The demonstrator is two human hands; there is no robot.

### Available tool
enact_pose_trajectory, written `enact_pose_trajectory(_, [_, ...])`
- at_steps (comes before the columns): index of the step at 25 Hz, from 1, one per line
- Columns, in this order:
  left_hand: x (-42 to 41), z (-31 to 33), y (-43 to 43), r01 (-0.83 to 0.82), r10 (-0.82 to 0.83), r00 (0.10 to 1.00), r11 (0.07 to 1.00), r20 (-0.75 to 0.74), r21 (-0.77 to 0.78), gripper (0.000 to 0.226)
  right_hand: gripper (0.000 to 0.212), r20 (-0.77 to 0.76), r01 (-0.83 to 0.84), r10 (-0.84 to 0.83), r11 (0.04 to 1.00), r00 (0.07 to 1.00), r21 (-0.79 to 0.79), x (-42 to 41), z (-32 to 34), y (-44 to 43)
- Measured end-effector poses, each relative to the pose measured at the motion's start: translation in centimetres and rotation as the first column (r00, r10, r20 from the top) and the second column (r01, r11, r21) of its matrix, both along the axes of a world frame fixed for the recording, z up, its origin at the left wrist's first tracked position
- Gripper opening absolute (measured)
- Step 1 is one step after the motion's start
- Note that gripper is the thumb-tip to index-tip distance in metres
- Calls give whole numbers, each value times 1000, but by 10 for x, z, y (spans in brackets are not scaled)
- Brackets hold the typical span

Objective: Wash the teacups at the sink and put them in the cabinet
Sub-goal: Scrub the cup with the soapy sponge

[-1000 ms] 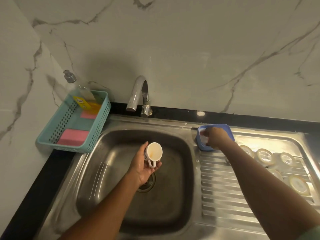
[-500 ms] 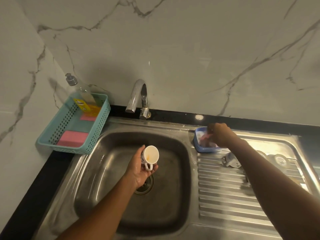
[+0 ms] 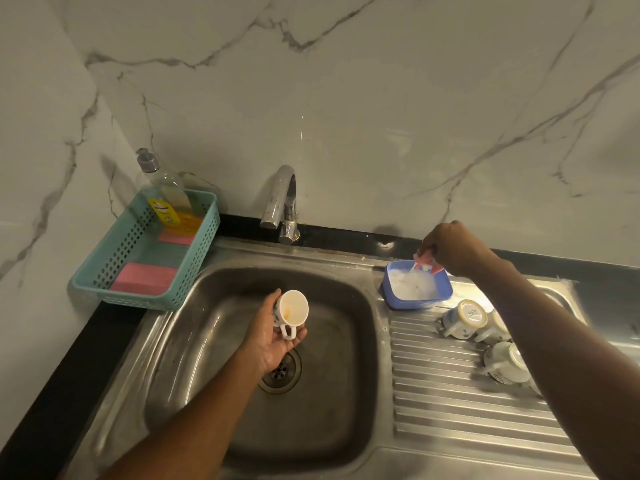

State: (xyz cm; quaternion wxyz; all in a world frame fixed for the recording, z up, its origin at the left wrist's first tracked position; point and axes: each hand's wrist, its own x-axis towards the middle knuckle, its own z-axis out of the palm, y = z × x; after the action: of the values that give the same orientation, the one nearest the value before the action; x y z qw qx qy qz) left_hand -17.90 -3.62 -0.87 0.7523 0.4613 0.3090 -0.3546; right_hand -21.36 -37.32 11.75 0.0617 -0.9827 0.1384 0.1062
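Over the steel sink basin [image 3: 207,341], my left hand [image 3: 273,336] holds a white teacup [image 3: 293,309] on its side, its mouth facing up toward me and a brownish stain inside. My right hand [image 3: 453,247] pinches a pink sponge [image 3: 425,262] just above the far edge of a blue tub [image 3: 415,303] of white soapy foam. Several more teacups [image 3: 465,318] lie upside down or on their sides on the ribbed drainboard [image 3: 450,393], partly hidden behind my right forearm.
A chrome tap [image 3: 284,199] stands behind the basin, with no water running. A teal perforated basket [image 3: 104,275] at the left holds a soap bottle [image 3: 166,199] and pink sponges [image 3: 143,277]. The drain [image 3: 282,370] sits under my left wrist. Marble walls rise behind and to the left.
My right hand has lifted out of the blue tub with the pink sponge, which now sits above the foam. The left hand keeps the cup almost still over the basin.
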Motion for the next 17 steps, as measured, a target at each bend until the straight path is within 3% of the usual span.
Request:
enact_pose_trajectory(8, [8, -8, 5, -11, 11, 1000, 1000, -14, 3, 48, 9, 68, 34, -41, 995, 997, 90, -1, -6, 7])
enact_pose_trajectory(17, [11, -11, 3, -7, 6, 1000, 1000, -20, -14, 42, 10, 76, 139, -159, 967, 984, 213, -9, -29, 13])
